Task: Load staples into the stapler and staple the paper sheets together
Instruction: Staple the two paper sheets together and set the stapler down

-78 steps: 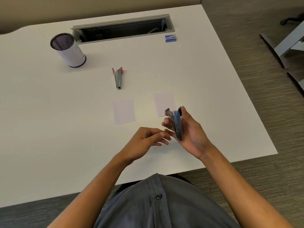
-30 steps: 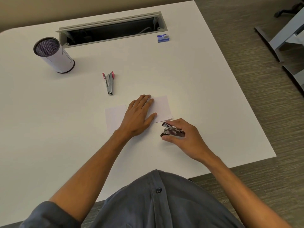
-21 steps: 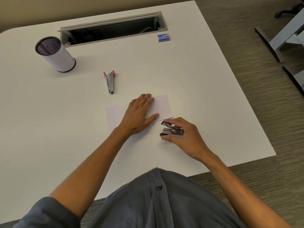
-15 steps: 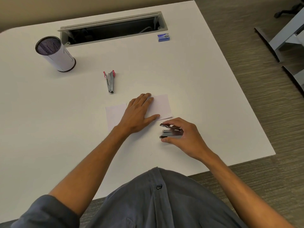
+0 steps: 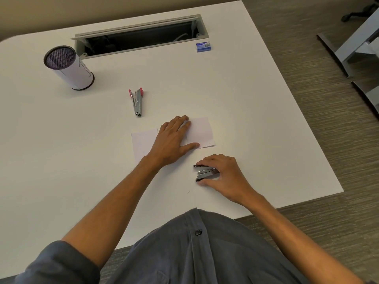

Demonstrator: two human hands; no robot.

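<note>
Two small white paper sheets lie near the table's middle: the left sheet (image 5: 142,143) and the right sheet (image 5: 202,132). My left hand (image 5: 173,140) lies flat, fingers spread, pressing on the right sheet's left part and covering the gap between the sheets. A small silver stapler (image 5: 206,173) rests on its side on the table just below the right sheet. My right hand (image 5: 223,175) grips it from the right, thumb and fingers around its body. A blue staple box (image 5: 203,47) sits far back.
A second stapler with pink ends (image 5: 137,101) lies behind the sheets. A mesh pen cup (image 5: 68,67) stands at the back left beside an open cable tray (image 5: 139,35). The white table (image 5: 256,119) ends at the right, with carpet and chair legs beyond.
My left hand came down flat onto the right sheet. My right hand lowered the stapler from the air onto the table and has drawn it slightly toward me, away from the sheet.
</note>
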